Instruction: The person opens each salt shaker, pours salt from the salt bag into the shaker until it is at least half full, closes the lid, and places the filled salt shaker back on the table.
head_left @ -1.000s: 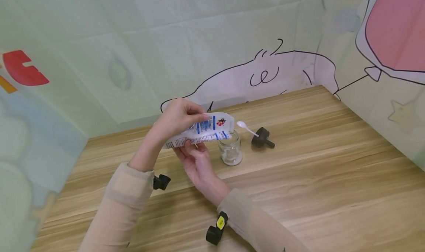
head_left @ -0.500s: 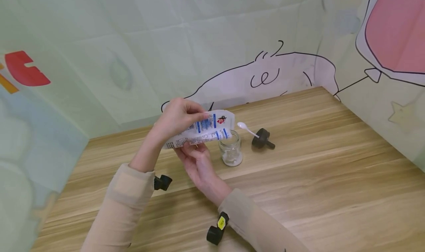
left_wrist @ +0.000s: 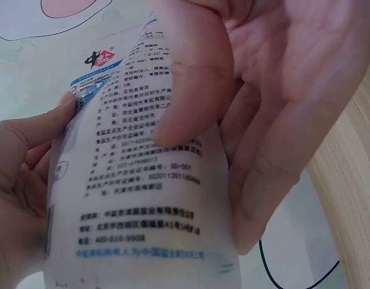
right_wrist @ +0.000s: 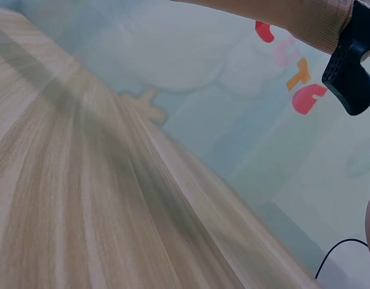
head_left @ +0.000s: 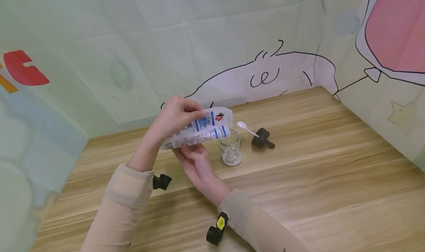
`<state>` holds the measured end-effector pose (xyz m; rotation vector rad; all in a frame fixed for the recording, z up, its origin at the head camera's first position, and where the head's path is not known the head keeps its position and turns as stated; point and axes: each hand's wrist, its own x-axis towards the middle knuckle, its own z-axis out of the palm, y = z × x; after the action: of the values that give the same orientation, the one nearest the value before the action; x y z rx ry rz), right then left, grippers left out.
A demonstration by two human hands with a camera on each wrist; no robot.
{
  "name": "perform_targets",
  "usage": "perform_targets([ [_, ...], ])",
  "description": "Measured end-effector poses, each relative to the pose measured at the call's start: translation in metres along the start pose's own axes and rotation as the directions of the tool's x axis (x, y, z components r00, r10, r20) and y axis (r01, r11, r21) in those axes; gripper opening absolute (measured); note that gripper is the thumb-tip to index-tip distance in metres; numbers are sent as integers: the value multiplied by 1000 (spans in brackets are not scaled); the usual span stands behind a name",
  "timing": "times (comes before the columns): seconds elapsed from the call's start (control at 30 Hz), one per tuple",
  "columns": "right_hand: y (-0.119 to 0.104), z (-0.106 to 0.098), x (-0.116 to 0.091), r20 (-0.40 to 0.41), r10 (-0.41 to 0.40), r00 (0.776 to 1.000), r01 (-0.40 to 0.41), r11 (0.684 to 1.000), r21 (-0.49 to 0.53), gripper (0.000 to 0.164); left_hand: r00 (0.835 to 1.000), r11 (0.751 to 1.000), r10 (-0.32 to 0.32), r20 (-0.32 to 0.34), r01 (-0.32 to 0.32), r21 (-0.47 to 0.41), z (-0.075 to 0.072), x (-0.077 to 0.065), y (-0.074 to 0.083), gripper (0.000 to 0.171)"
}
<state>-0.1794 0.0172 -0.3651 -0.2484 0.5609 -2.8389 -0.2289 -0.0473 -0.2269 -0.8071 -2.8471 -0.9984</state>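
Note:
A white plastic salt bag (head_left: 212, 124) with blue and black print is tilted, its right end over the mouth of a clear glass jar (head_left: 230, 152). My left hand (head_left: 177, 117) grips the bag from above, thumb on the printed side near the blue label. From below, my right hand (head_left: 197, 163) holds the bag's lower edge. In the left wrist view, the right thumb (left_wrist: 200, 78) presses the bag's printed face. White matter lies at the jar's bottom. Whether anything is flowing out of the bag cannot be made out.
Right of the jar, a black lid (head_left: 261, 137) with a white spoon (head_left: 246, 128) attached lies on the wooden table (head_left: 299, 178). Printed fabric walls (head_left: 132, 60) stand behind and at the sides. Black cameras (head_left: 216, 233) hang at both wrists.
The bag's right end has risen a little and shifted slightly left, with the left hand lifting slightly. My right hand, the jar and the lid stay about where they were.

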Motion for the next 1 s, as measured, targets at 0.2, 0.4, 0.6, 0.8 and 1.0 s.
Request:
perform_targets([
  [0.2,1,0,1,-14,3,1000,-3,1000,-4,55,1000,1000,-1,2,1,-16,-2,1,-2,17],
  [0.4,2,0,1,-11,-2,1000,2,1000,-4,55,1000,1000,-14,7,14,-17,-1,2,-3,17],
  [0.6,0,2,2,-13,-16,1000,16,1000,-17,55,1000,1000,2,15,-2,5,-1,3,-1,18],
  [0.8,-1,3,3,-11,-16,1000,15,1000,-24,55,1000,1000,3,25,-3,1,-1,5,-3,17],
  [1.0,0,3,3,-8,-22,1000,22,1000,-17,55,1000,1000,-5,27,5,1,-1,5,-3,16],
])
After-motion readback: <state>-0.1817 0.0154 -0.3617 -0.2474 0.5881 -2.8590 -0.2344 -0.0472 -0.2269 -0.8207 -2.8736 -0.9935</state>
